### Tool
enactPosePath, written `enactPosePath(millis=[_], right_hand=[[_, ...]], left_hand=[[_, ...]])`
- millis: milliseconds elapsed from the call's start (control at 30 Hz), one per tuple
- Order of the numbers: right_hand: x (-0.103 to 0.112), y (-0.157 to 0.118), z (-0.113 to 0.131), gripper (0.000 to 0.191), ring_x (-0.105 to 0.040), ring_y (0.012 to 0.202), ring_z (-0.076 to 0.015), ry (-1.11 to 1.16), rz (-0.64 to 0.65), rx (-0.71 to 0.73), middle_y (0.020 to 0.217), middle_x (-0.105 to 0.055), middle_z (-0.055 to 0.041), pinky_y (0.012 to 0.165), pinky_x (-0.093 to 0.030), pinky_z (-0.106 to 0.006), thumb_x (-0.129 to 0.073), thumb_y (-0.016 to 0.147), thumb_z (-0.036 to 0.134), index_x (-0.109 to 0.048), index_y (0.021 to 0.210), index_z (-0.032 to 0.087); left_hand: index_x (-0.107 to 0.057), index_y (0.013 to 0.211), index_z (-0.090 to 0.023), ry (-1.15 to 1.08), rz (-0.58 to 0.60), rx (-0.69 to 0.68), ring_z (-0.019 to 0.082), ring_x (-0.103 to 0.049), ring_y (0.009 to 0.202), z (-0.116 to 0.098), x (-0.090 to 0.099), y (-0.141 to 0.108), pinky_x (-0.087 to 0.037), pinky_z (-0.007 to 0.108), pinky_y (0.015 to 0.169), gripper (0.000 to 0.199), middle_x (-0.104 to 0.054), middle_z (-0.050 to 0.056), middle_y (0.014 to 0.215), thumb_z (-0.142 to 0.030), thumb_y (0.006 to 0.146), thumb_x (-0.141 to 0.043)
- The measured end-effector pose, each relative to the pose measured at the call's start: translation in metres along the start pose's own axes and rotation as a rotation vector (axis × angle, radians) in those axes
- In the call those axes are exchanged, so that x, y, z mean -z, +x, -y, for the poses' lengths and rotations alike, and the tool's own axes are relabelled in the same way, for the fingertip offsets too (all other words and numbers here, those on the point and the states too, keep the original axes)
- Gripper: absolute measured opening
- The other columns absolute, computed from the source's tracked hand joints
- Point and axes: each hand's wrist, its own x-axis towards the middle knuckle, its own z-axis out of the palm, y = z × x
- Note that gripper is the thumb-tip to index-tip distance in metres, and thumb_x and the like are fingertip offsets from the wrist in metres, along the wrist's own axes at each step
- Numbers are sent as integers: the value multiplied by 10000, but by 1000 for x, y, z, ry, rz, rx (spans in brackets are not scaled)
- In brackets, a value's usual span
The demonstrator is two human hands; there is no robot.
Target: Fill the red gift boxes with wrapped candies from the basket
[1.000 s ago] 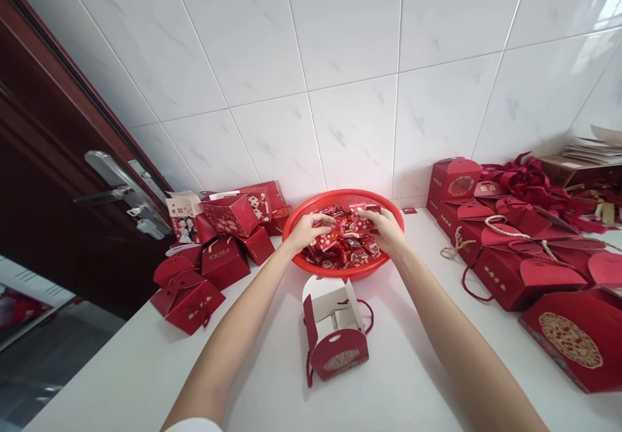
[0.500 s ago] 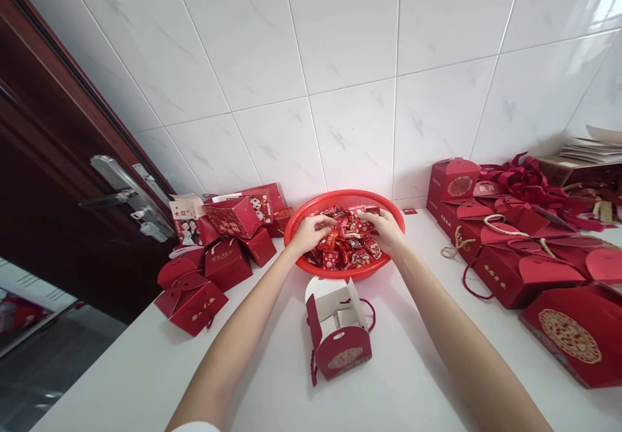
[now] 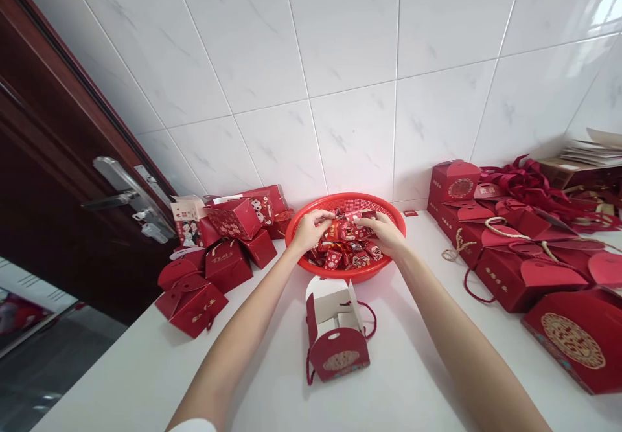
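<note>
A red plastic basket [image 3: 354,278] stands against the wall, filled with wrapped candies [image 3: 347,257] in red wrappers. Over its left side, my left hand [image 3: 309,230] pinches a red-and-gold wrapped candy [image 3: 335,230] between thumb and fingers. Over the right side, my right hand [image 3: 383,230] grips a red wrapped candy with white dots [image 3: 363,219]. Both candies are held just above the pile, close to each other. In front of the basket sits an open red gift box [image 3: 339,354] with a white inside and dark red cord handles.
Several red gift boxes [image 3: 228,263] cluster on the left of the white table [image 3: 272,380]. More closed boxes [image 3: 529,276] stand in rows on the right, with dark red ribbons [image 3: 525,182] behind them. A dark door [image 3: 63,160] with a metal handle is at the left edge.
Both hands have come up slightly from the pile and their fingers have closed on candies. The open gift box has stayed in place.
</note>
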Motion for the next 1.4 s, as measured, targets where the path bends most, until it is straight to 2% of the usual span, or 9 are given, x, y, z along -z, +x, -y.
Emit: enactPosePath(millis=[167, 300, 500, 633, 767, 900, 1100, 1233, 1400], right_hand=[[0, -1, 1, 189, -685, 665, -180, -70, 51, -59, 711, -727, -16, 549, -549, -252, -808, 638, 190, -672, 769, 191], [2, 3, -3, 195, -697, 672, -186, -32, 55, -20, 706, -728, -16, 607, -566, -274, -823, 634, 193, -657, 735, 188], [1, 8, -6, 168, -673, 619, -166, 52, -72, 76, 647, -700, -1, 587, -560, -266, -795, 622, 174, -633, 667, 181], [-1, 7, -3, 156, -668, 627, -162, 74, -184, 93, 653, -694, 7, 558, -549, -255, -770, 629, 168, -621, 667, 191], [0, 8, -3, 177, -653, 614, -158, 72, -272, 90, 640, -677, 24, 511, -532, -247, -766, 622, 167, -601, 674, 205], [1, 11, -4, 203, -662, 644, -175, 86, -277, 108, 653, -677, 23, 514, -549, -265, -778, 603, 184, -600, 698, 212], [6, 18, -7, 243, -658, 642, -162, 81, -306, 117, 671, -668, 38, 514, -549, -254, -790, 588, 204, -590, 725, 218], [9, 19, -11, 249, -631, 596, -155, 81, -281, 125, 677, -657, 43, 470, -547, -267, -797, 591, 224, -600, 744, 220], [6, 17, -10, 230, -622, 570, -153, 93, -271, 123, 666, -634, 42, 434, -541, -264, -777, 607, 210, -584, 732, 215]], left_hand=[[-717, 881, -176, -96, -67, -67, 201, -694, 939, -11, -13, 6, -541, 370, 925, 131, -746, 65, 985, -252, 780, -682], [-708, 907, -165, -291, -59, 48, 196, -676, 907, -15, -19, 9, -562, 373, 865, 236, -728, 55, 974, -313, 725, -736], [-690, 935, -158, -450, -21, 111, 188, -665, 917, -16, -12, 13, -559, 398, 895, 321, -706, 43, 988, -363, 699, -762], [-687, 979, -164, -58, -7, 160, 208, -660, 1017, -8, 4, 31, -515, 365, 957, 224, -720, 65, 1054, -316, 831, -616], [-676, 752, -172, 384, 106, 293, 249, -658, 1013, 8, 11, 47, -487, 337, 934, 52, -743, 72, 947, -219, 761, -656], [-668, 642, -177, 350, 285, 360, 218, -690, 760, 18, 5, 49, -525, 299, 755, 155, -725, 29, 720, -296, 737, -696], [-729, 1001, -160, 390, 282, 334, 182, -714, 818, 23, 4, 47, -542, 276, 750, 395, -768, 71, 944, -389, 945, -412], [-744, 972, -184, 588, 240, 337, 197, -703, 894, 29, 12, 45, -532, 265, 780, 261, -766, 56, 1015, -241, 854, -518], [-725, 895, -201, 798, 357, 396, 254, -695, 961, 31, 9, 41, -525, 280, 809, 250, -759, 73, 1014, -177, 646, -726]])
